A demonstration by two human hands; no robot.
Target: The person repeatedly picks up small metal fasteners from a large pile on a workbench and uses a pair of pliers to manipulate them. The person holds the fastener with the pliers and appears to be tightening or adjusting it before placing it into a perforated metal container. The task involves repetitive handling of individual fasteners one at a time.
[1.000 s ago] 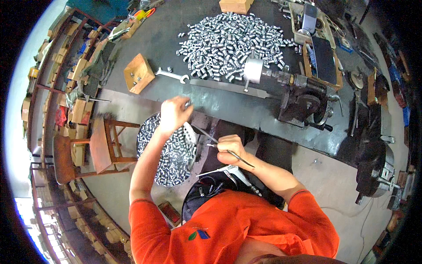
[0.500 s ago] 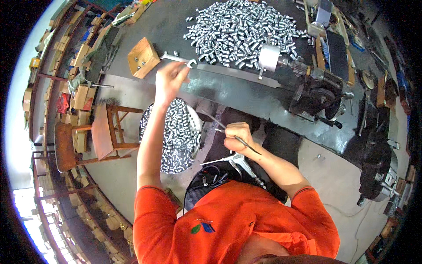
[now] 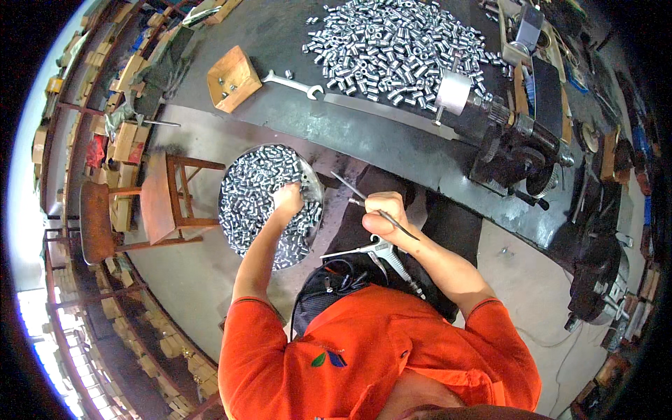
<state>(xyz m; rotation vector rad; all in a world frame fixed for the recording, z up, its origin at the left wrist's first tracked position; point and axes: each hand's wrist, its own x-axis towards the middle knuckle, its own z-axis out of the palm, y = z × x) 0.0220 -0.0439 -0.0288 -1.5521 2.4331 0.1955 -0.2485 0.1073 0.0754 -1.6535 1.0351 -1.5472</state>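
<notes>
My left hand (image 3: 288, 201) is down at a round tub (image 3: 318, 183) heaped with short metal sleeves (image 3: 255, 189). Its fingers are curled among the pieces near the tub's right side; what they grip, if anything, is hidden. In front of my body my right hand (image 3: 385, 212) is closed around a slim metal rod tool (image 3: 343, 182). The tool's long end points up and left, and its dark thin end passes back over my wrist. A small shiny tip pokes out beside the fingers. Below that hand, an air blow gun (image 3: 388, 257) lies on my lap.
Beyond stands a dark bench (image 3: 364, 136) with a large pile of metal sleeves (image 3: 399, 52), an open-ended wrench (image 3: 294, 85) and a small wooden box (image 3: 233, 78). A machine with a silver chuck (image 3: 453, 92) occupies its right side. A wooden chair (image 3: 157, 199) stands left of the tub.
My left hand has come down from beside the wrench on the bench to the sleeves in the tub. The right hand still holds the rod tool, nearly in place.
</notes>
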